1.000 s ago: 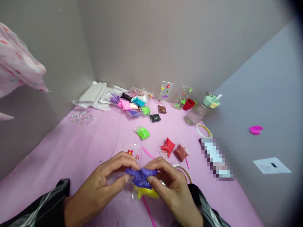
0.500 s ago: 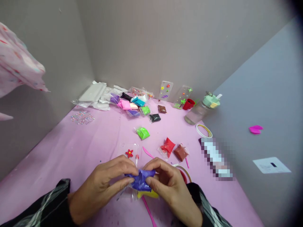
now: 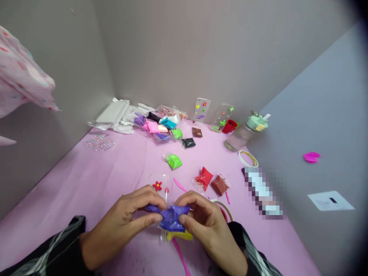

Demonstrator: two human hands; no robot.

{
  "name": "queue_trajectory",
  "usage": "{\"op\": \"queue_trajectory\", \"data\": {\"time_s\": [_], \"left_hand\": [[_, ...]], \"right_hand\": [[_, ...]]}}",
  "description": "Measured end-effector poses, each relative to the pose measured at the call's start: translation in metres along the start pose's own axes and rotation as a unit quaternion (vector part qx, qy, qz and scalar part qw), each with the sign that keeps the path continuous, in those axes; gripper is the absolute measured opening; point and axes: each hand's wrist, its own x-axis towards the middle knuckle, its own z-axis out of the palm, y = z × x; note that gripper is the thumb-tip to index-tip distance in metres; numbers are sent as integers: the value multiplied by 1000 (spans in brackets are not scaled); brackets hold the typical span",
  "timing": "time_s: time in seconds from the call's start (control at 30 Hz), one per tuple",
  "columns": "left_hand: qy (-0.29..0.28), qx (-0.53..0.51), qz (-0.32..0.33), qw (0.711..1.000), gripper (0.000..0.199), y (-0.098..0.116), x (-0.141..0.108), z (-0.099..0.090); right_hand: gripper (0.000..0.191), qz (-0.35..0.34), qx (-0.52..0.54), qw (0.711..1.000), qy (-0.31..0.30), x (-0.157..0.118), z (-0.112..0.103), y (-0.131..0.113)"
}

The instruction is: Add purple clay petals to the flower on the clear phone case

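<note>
Between my two hands is a packet of purple modelling clay point(image 3: 173, 221), its clear wrapper shiny at the front. My left hand point(image 3: 123, 222) pinches purple clay at the packet's left end, with a bit poking out behind the fingers. On the other side, my right hand point(image 3: 208, 226) grips the packet between thumb and fingers. A yellow clay packet point(image 3: 180, 235) lies just below, partly covered. Behind my left fingers is a clear phone case point(image 3: 166, 178) bearing a red flower point(image 3: 157, 186); its lower part is mostly hidden.
Pink modelling tools point(image 3: 181, 257) lie near my hands. Green point(image 3: 173, 161), red point(image 3: 204, 178) and brown point(image 3: 220, 185) clay packets are farther out. At right stand a water bottle point(image 3: 238, 138), a tape roll point(image 3: 247, 158) and a blurred-out phone point(image 3: 263, 191). More packets point(image 3: 153, 127) pile up by the wall.
My left hand has shifted slightly left, and more purple clay now sticks out at the packet's left end. My right hand keeps its hold almost unmoved.
</note>
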Motion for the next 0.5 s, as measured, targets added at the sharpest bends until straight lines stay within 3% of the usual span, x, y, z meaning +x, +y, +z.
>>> {"op": "queue_trajectory", "data": {"time_s": [0.17,0.3,0.37,0.5], "left_hand": [[3,44,-2,999,16,-4,0,-1],[97,69,-20,993,12,-5,-1,-10],[132,24,-45,990,13,-5,-3,-12],[100,-111,-83,985,15,-4,-10,-5]], "right_hand": [[11,-6,16,1000,-3,-1,-1,2],[8,-52,42,998,0,0,-3,1],[9,-74,53,996,9,0,-4,0],[10,-89,47,995,23,-1,-3,2]]}}
